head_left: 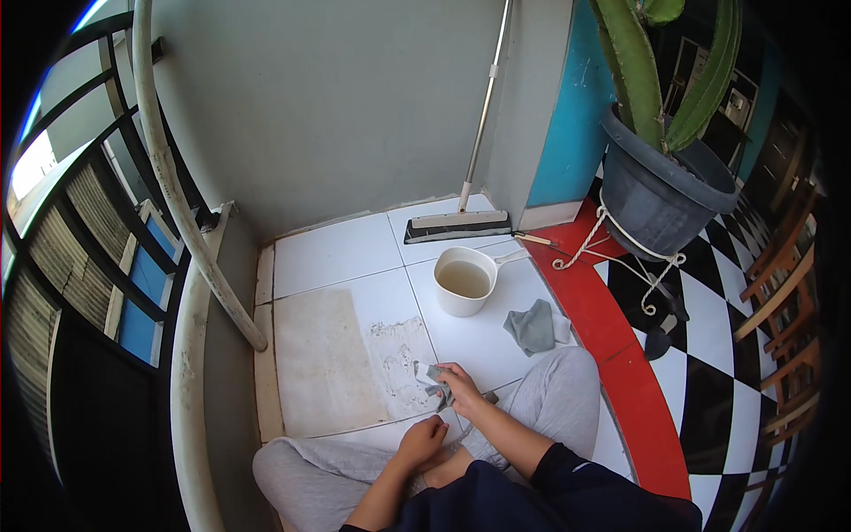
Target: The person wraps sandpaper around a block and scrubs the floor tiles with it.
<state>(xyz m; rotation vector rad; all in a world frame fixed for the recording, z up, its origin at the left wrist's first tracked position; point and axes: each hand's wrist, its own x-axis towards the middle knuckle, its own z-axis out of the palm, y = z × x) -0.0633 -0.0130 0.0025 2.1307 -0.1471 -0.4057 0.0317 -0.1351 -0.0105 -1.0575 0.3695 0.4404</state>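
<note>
My right hand (458, 390) is closed around a crumpled grey-and-white cloth (429, 372), just above the white tiled floor (332, 253). Close below it, my left hand (423, 442) has its fingers curled near my lap; whatever they may hold is hidden. Under the cloth lies a rough, flaking whitish patch (399, 341) on the tile. Beside that is a dull beige tile area (319, 359). Ahead of my hands stands a white dipper (463, 301) with cloudy brownish liquid in it. A grey-green cloth (532, 326) lies folded on the tiles, right of the dipper.
A floor squeegee (456, 225) leans on the grey wall (328, 106). At right, a potted cactus (660, 191) stands on a metal stand beyond the red tile border (612, 332). A pale pole (191, 213) and black railing (89, 208) are at left. My crossed legs (558, 399) flank the hands.
</note>
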